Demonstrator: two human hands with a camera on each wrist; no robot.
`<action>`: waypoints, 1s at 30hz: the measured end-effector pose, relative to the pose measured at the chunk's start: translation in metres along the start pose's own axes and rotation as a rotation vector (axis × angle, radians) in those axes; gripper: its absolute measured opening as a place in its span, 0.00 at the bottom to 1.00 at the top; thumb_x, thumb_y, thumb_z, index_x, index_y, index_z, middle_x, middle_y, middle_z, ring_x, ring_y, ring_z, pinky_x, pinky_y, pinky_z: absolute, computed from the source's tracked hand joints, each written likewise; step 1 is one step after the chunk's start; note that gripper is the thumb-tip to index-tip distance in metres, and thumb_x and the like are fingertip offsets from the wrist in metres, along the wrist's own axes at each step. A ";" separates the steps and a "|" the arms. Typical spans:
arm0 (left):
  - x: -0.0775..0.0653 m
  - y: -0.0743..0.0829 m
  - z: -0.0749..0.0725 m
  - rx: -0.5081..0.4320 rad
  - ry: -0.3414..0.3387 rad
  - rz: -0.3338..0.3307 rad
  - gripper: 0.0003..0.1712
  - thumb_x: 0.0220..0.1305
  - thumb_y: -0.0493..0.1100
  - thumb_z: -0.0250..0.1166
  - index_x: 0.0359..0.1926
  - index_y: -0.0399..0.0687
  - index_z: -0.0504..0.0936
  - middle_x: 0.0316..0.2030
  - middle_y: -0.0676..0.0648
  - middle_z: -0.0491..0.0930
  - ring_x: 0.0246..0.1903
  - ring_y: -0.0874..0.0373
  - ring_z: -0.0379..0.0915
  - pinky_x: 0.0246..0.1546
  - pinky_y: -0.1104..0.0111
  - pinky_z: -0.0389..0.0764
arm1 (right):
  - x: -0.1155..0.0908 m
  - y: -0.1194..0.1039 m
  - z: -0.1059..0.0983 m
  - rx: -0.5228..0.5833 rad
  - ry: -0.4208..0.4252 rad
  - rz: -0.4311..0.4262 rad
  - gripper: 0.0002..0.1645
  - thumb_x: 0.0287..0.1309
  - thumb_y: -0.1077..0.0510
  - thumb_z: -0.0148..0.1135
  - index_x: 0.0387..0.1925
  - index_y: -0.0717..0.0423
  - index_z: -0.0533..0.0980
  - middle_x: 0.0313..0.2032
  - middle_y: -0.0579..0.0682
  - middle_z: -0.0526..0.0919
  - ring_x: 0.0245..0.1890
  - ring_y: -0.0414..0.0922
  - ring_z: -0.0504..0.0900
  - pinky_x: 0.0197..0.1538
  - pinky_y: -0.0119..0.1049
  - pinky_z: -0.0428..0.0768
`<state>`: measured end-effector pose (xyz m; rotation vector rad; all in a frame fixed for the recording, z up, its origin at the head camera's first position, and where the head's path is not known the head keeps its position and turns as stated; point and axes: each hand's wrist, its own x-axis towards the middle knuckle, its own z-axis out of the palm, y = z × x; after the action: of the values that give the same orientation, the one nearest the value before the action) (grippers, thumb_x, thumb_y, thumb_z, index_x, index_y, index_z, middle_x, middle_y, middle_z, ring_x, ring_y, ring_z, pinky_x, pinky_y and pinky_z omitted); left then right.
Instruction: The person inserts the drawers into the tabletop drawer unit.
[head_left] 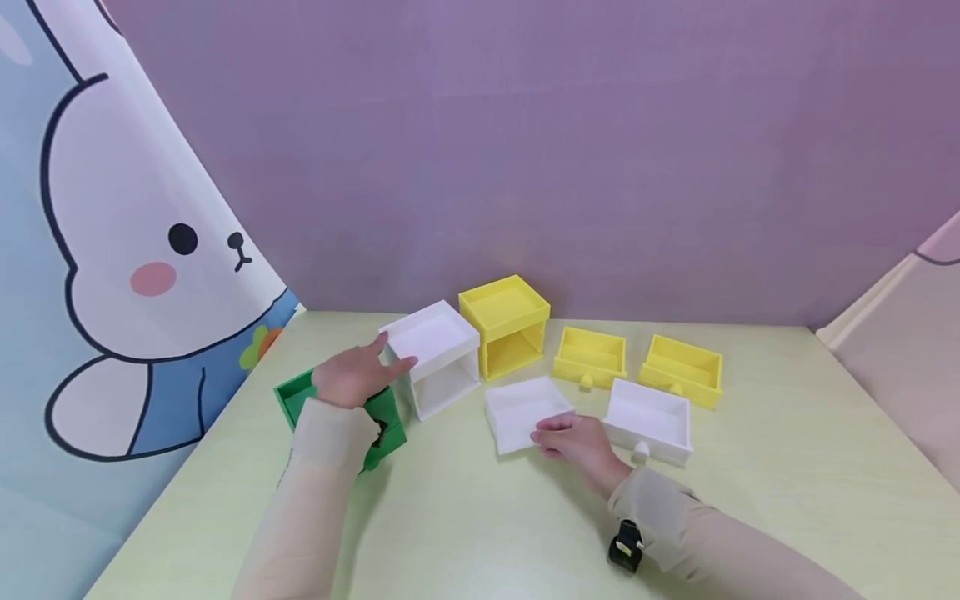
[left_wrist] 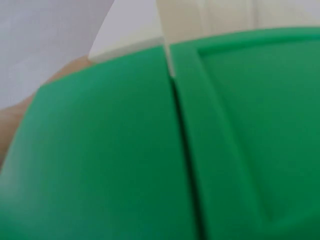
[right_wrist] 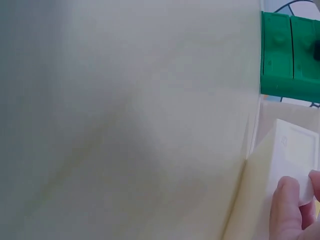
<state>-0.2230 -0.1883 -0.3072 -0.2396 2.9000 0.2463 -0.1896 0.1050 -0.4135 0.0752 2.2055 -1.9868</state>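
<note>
My left hand [head_left: 352, 375] reaches over a green drawer cabinet [head_left: 386, 425] to a white cabinet shell [head_left: 438, 350] with an open front. Its thumb and index finger are spread and fairly straight, touching the white shell's top and left side. The green cabinet fills most of the left wrist view. My right hand [head_left: 577, 446] pinches the front of a white drawer [head_left: 527, 408] between thumb and fingers, just in front of the white shell. In the right wrist view, the fingertips [right_wrist: 287, 192] are at the knob on that drawer's front.
A yellow cabinet shell [head_left: 506, 321] stands behind, to the right of the white one. Two yellow drawers, one left [head_left: 590, 354] and one right [head_left: 682, 367], lie on the table [head_left: 465, 533]. Another white drawer [head_left: 648, 417] lies beside my right hand. A purple backdrop [head_left: 525, 167] rises behind.
</note>
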 end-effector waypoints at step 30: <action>-0.005 -0.002 0.010 -0.132 0.048 -0.032 0.47 0.64 0.72 0.47 0.76 0.55 0.49 0.28 0.43 0.77 0.28 0.49 0.72 0.22 0.65 0.60 | 0.001 -0.009 0.027 0.128 -0.078 0.004 0.13 0.53 0.72 0.64 0.42 0.76 0.78 0.31 0.52 0.84 0.32 0.40 0.82 0.42 0.34 0.81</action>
<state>-0.2156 -0.1879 -0.3162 -0.3176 2.9278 0.4336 -0.1894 0.0775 -0.4079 0.0178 2.0289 -2.0899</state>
